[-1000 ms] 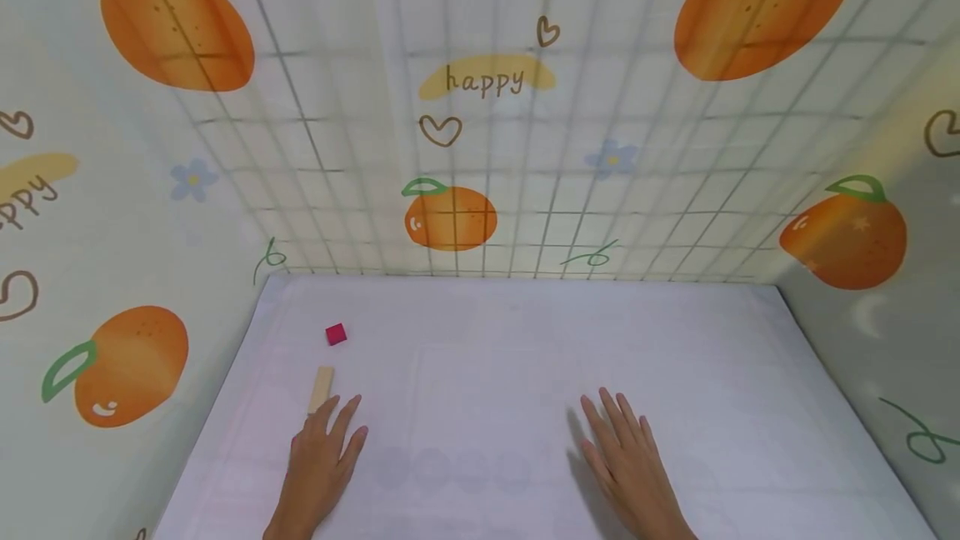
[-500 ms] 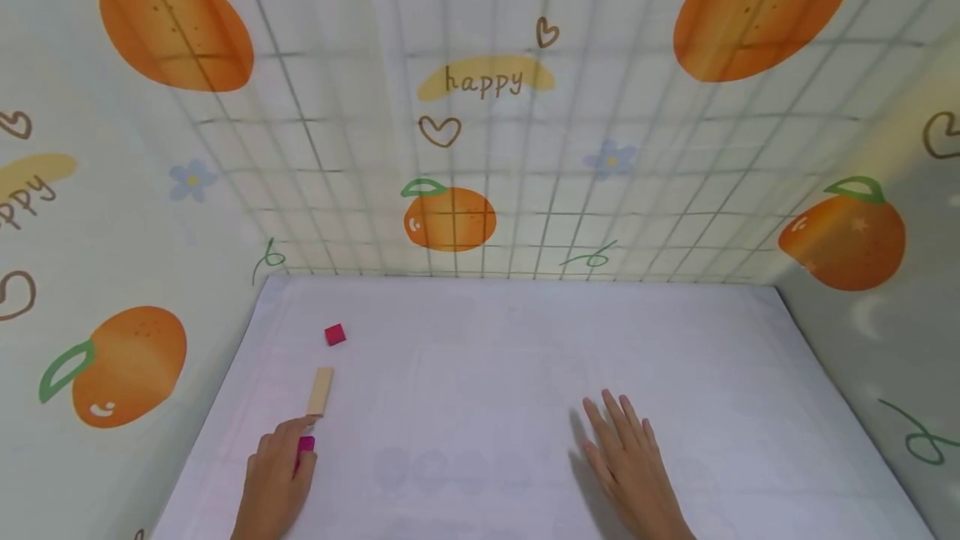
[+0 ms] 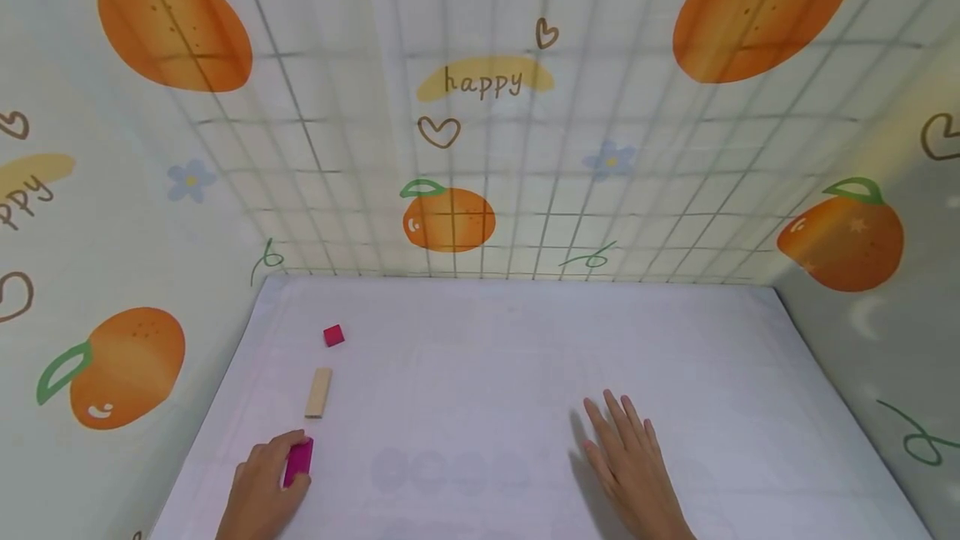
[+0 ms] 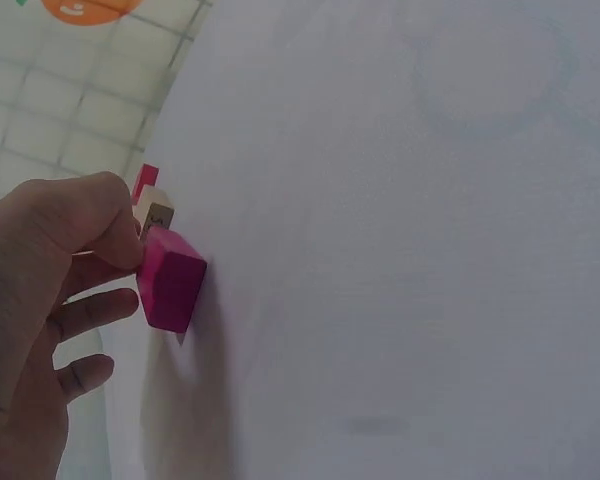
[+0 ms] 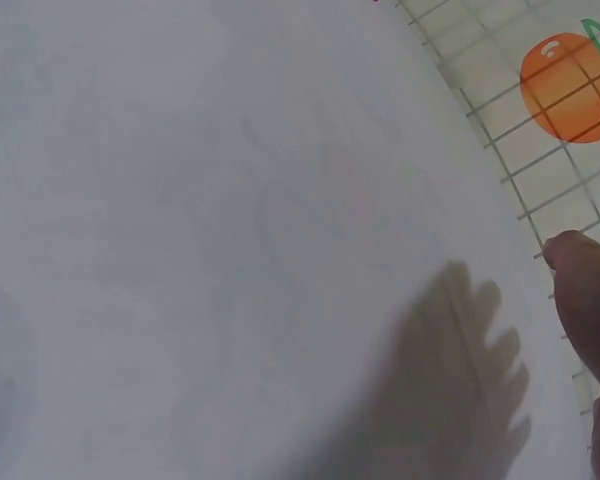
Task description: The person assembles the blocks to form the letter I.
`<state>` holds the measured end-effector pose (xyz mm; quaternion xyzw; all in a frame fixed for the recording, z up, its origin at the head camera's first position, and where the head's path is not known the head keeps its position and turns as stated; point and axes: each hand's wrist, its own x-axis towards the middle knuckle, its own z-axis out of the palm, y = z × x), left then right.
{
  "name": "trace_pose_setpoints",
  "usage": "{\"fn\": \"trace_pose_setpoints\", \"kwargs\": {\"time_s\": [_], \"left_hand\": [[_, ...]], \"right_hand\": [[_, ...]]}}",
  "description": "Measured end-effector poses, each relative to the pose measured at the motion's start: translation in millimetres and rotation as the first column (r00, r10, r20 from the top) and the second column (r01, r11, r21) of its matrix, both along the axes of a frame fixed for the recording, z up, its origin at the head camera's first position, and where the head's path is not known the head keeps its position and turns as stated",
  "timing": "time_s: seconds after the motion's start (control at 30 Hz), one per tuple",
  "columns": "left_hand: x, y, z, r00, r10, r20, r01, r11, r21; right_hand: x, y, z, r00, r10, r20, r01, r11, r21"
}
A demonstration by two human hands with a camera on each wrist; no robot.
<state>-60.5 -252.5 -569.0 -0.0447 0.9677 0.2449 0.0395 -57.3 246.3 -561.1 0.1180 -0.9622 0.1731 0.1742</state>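
**Magenta block pinched in left hand, right hand parked**

Magenta block (image 3: pixel 298 463) sits at the near left of the white tabletop (image 3: pixel 480 373), in the fingers of the left hand (image 3: pixel 258 482). Grip: thumb at the near end, fingertip at the far end, spread about as wide as the block is long. Remaining fingers curl loosely, clear of it in the left wrist view. An end pinch like that probably suits a small block: most of the long top face stays uncovered. A shadow runs under it; can't tell whether it's fully off the surface.

Next out, just beyond the fingertip: plain wooden block (image 3: pixel 318 392), lying flat, untouched, dark mark (image 4: pixel 158 218) on its near end — too small to read. Past that, red block (image 3: pixel 333 336), apart from the wood and slightly turned. The three make a rough line going away from the person, likely so the left hand can reach each one.

Right hand (image 3: pixel 630 461) is well apart, fingers extended, holding nothing. Contact with the table: can't tell.

Containers: none in view — loose blocks only. Orange-print backdrop (image 3: pixel 360 107) stands behind.
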Motion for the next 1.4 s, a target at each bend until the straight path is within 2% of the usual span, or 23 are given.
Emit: {"fn": "trace_pose_setpoints", "kwargs": {"time_s": [0.13,0.27,0.37,0.47,0.7,1.03,1.17,1.4], "left_hand": [[2.1,-4.6,-0.7,1.000,-0.025,-0.005,0.025,1.000,-0.012],[3.1,-10.7,-2.1,0.999,-0.025,0.046,0.025,1.000,-0.010],[4.0,-13.8,-2.4,0.993,-0.008,0.114,0.009,1.000,-0.001],[4.7,-15.3,-2.7,0.991,-0.012,0.136,0.011,1.000,0.009],[7.6,-16.9,-1.8,0.997,-0.055,0.061,0.054,0.998,0.017],[5.3,-7.3,8.6,0.994,-0.019,0.104,0.018,1.000,0.013],[3.2,-5.6,4.9,0.995,-0.026,0.093,0.025,1.000,0.011],[1.7,1.3,0.0,0.998,-0.059,0.009,0.059,0.998,0.021]], "right_hand": [[-0.3,0.4,0.8,1.000,0.001,0.003,-0.001,1.000,0.002],[-0.7,0.5,1.3,1.000,0.002,0.009,-0.002,1.000,0.001],[-0.5,0.6,1.3,1.000,0.003,0.004,-0.003,1.000,-0.001],[-0.2,0.9,1.2,1.000,0.002,-0.001,-0.002,1.000,-0.005],[-0.6,1.6,-1.0,1.000,0.001,0.004,-0.001,1.000,-0.008],[-0.5,1.9,-1.3,1.000,-0.002,-0.009,0.002,1.000,-0.007],[-0.3,1.7,-2.1,1.000,-0.005,-0.008,0.004,1.000,-0.013],[-0.9,1.7,-6.3,1.000,0.001,-0.018,-0.001,1.000,-0.024]]}}
